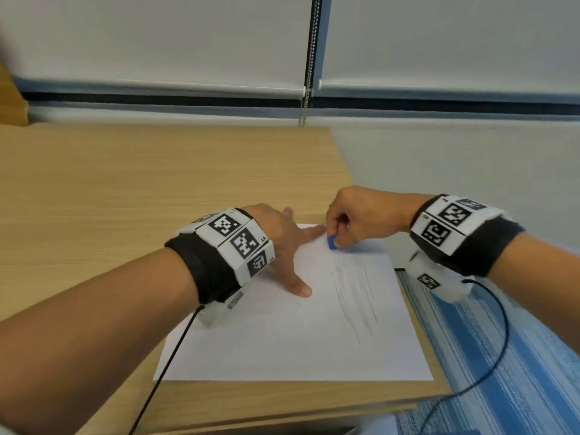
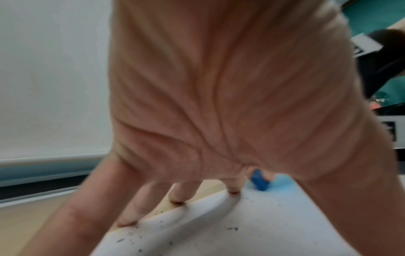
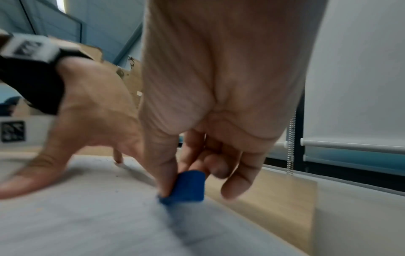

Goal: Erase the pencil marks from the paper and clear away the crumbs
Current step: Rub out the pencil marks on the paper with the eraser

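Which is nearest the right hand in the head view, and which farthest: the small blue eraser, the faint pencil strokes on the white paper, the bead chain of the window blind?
1. Small blue eraser: pinched in the right hand.
2. Faint pencil strokes: on the white paper, just below the hand.
3. Bead chain: hanging at the back by the blind.

Desk (image 1: 125,183) pale wood-grain laminate, matt; paper sheet (image 1: 282,346) white, smooth, matt; eraser (image 3: 188,187) blue, matt, slightly grainy; wrist bands (image 1: 207,271) black cloth; blind (image 1: 157,36) white matt fabric, with metal bead chain (image 1: 309,73).
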Tool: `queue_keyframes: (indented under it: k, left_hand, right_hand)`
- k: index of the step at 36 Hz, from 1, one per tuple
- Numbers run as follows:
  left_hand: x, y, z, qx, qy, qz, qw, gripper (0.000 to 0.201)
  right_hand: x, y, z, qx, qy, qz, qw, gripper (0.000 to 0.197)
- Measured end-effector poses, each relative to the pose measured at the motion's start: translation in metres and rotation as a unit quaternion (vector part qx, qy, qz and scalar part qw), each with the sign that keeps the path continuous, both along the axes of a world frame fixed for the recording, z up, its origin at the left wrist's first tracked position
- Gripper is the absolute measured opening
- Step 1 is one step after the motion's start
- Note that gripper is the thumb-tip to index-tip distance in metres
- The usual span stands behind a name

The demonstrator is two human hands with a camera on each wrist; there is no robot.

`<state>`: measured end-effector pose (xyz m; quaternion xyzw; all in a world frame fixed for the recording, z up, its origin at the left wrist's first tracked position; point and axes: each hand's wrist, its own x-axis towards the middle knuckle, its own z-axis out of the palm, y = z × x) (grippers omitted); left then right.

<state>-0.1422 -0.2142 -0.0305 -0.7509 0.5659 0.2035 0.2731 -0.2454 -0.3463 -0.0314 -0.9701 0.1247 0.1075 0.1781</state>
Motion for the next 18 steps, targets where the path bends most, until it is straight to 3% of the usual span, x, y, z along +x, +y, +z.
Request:
queue_keyframes:
  k: [3, 8, 14, 18]
  left_hand:
    - [0.000, 0.000, 0.001, -0.001, 0.001, 0.001, 1.000, 0.116]
    - [0.000, 0.000, 0.002, 0.006, 0.003, 0.003, 1.000, 0.118]
    - [-0.001, -0.001, 0.002, 0.008, 0.002, 0.008, 1.000, 0.116]
    - [-0.001, -0.001, 0.004, 0.018, 0.006, 0.007, 1.000, 0.118]
  right_hand:
    - [0.001, 0.000, -0.003, -0.007, -0.037, -0.029, 0.999, 0.005]
    - [-0.009, 0.012, 0.002, 0.065, 0.074, 0.019, 0.995, 0.010]
    - [-0.008, 0.007, -0.003, 0.029, -0.025, -0.055, 0.998, 0.006]
    - [-0.021, 0.024, -0.001, 0.083, 0.064, 0.000, 0.995, 0.010]
